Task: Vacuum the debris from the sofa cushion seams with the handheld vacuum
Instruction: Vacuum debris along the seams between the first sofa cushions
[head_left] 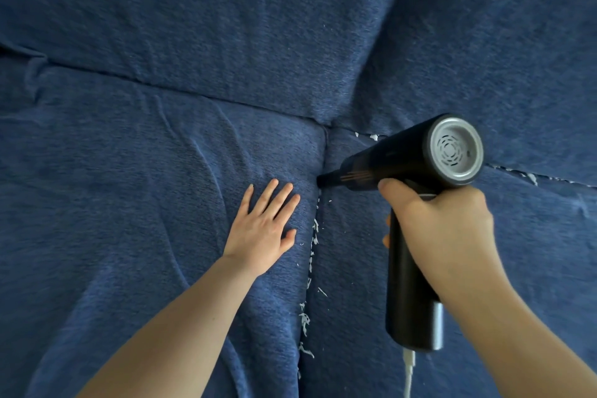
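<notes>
Handheld vacuum, black, at blue sofa cushion seam.
Right hand clamped round handle, nozzle tip in seam; left hand flat, fingers apart, on left cushion; white debris along near seam.

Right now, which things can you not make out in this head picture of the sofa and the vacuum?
- Brush nozzle tip of the handheld vacuum: sunk in the seam, so suction contact is unseen.
- White cable: cut by the bottom edge; its end is unknown.
- Right hand fingers: mostly behind the handle; any switch is hidden.
- White debris: too small to identify.
- Rear seam debris: partly behind the vacuum.
- Left hand: pressure cannot be judged.
</notes>
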